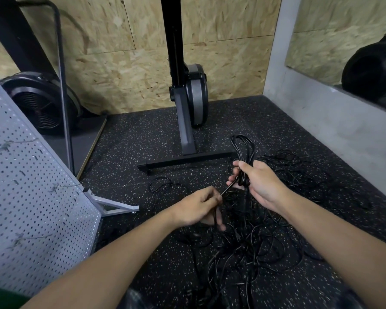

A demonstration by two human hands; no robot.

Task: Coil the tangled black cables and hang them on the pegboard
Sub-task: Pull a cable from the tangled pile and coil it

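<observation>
Right hand [261,184] grips coil [243,152] | left hand [201,207] pinches strand [228,189]

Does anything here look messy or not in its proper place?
Yes. Thin black cables lie tangled on the speckled black rubber floor, with loose strands spreading right. Only one coiled bundle is tidy, gripped by the right hand; the left hand pinches its loose strand. No cable hangs on the visible part of the white perforated pegboard.
</observation>
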